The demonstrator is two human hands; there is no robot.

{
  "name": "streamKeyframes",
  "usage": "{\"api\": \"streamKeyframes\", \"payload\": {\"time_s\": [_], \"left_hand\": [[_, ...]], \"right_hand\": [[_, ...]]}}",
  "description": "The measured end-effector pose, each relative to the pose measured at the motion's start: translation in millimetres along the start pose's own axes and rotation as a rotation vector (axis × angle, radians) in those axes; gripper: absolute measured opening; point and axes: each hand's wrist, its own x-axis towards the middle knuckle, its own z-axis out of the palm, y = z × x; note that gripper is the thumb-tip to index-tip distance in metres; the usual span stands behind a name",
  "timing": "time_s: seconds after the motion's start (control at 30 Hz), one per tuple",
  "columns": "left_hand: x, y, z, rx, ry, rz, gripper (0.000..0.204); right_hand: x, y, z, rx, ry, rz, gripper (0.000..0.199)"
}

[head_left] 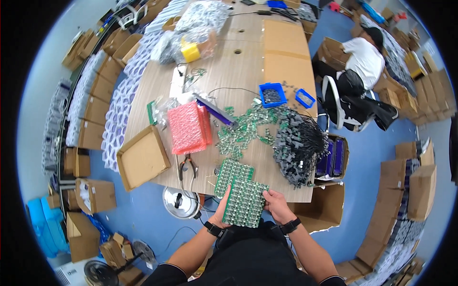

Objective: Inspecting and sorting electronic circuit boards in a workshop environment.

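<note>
My two hands hold a green circuit board panel (244,204), with rows of small parts on it, just off the near edge of the table. My left hand (220,215) grips its left edge, and the fingers of my right hand (278,207) pinch its right edge. Under the panel's far end, a second green board panel (226,174) lies on the table, partly covered. Beyond these spreads a heap of small loose green boards (245,126). To the right sits a pile of black cables with grey connectors (296,143).
Pliers (188,167), pink bubble-wrapped packs (187,127) and a shallow cardboard tray (143,157) lie on the left. Blue bins (272,95) stand behind the heap. Below the table edge are a lidded pot (181,202) and an open carton (319,207). A person (362,57) sits far right.
</note>
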Motion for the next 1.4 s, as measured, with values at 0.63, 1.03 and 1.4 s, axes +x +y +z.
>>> {"api": "streamKeyframes", "payload": {"time_s": [0.63, 1.03, 1.4], "left_hand": [[-228, -136, 42, -0.392, -0.262, 0.961, 0.124], [-333, -360, -13, -0.851, -0.359, 1.553, 0.107], [-374, -588, -75, -0.872, 0.307, 1.748, 0.088]], "right_hand": [[-106, -1, 143, -0.921, -0.623, -0.552, 0.023], [-231, 157, 199, -1.185, -1.389, -0.583, 0.012], [-352, 359, 155, -1.487, -2.113, -0.710, 0.009]]}}
